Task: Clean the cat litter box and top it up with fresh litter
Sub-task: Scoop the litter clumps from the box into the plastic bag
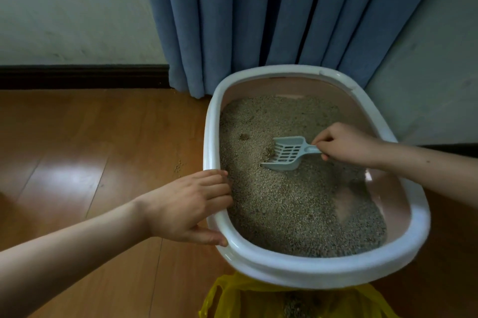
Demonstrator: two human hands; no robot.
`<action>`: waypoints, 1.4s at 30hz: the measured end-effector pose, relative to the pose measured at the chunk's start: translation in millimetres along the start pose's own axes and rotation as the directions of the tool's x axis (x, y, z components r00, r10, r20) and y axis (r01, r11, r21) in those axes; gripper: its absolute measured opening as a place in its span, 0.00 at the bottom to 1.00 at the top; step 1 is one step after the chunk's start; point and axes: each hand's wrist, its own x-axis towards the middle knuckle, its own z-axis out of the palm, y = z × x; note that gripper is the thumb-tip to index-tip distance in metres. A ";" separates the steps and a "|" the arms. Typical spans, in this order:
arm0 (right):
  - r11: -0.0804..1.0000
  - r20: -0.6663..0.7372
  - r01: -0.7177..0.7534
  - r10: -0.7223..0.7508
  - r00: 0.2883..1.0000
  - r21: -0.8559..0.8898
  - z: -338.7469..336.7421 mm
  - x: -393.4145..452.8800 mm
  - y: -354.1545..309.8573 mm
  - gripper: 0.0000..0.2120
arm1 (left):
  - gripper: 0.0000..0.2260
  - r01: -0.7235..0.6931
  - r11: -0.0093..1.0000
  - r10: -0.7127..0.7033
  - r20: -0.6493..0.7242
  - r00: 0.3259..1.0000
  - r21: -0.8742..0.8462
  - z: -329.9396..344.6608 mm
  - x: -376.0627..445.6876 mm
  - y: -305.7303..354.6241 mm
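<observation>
An oval cat litter box with a white plastic rim [403,258] and pink inner walls is seen on a brown wooden plank floor [77,152], set against a blue pleated curtain [271,14] and a pale wall [72,7] with a dark skirting board [82,77]. The box is filled with beige granular litter [297,203], in which two darker clumps [268,153] are visible, one just at the mouth of the scoop and one further left. A pale blue slotted plastic scoop [287,153] is held by its handle in the right hand [346,145], fingers curled around it, with the blade resting tilted on the litter near the middle of the box. The near-left rim is gripped by the left hand [186,206], fingers hooked over the edge into the box and thumb pressed on the outer side. A few spilled granules [178,166] are scattered on the floor just left of the box. A yellow plastic bag [232,299], open, is partly visible below the near end of the box.
</observation>
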 end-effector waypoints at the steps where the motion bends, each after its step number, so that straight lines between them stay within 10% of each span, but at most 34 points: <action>1: 1.000 -0.006 0.010 -0.010 1.000 0.005 3.3 4.1 -3.8 0.12 | 0.23 0.002 1.000 -0.002 0.002 1.000 -0.003 0.3 0.1 -0.2; 16: 0.973 0.017 0.147 -0.146 0.989 -0.177 36.1 68.8 -54.1 0.14 | 0.23 0.009 1.000 -0.009 0.015 1.000 -0.001 -0.8 0.3 0.9; 25: 0.977 0.003 0.109 -0.112 0.994 0.182 39.5 48.1 -34.0 0.10 | 0.23 0.023 0.999 -0.024 0.038 0.999 0.028 -1.4 -1.3 2.4; 42: 0.990 0.128 0.136 -0.130 0.983 -0.043 -3.8 -58.7 13.8 0.12 | 0.23 0.001 0.996 -0.002 0.014 1.000 0.089 -6.3 -0.6 8.0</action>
